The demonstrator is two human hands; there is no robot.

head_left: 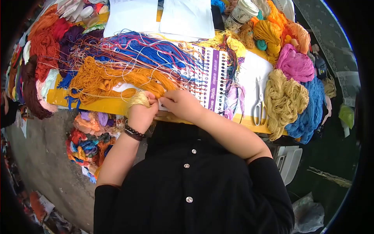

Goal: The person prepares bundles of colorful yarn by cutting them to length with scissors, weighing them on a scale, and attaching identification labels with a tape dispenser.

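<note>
At the table's near edge my left hand [142, 114] is closed around a small bundle of pale yellow embroidery thread [138, 100], which loops over the back of the fingers. Touching or nearly touching it, my right hand [183, 103] is closed in a pinch; whatever sits between its fingertips is too small to make out. Just beyond both hands lies a loose heap of orange thread [91, 80]. To the right is a white thread card [207, 91] with a purple strip and rows of punched holes, several threads running from it.
Blue thread [144, 48] spreads behind the orange heap. Scissors [258, 102] lie right of the card, beside a tan skein [286, 99] and a pink skein [295, 64]. White papers [187, 17] and a patterned cup [241, 15] are at the back. More skeins [87, 146] sit below the table.
</note>
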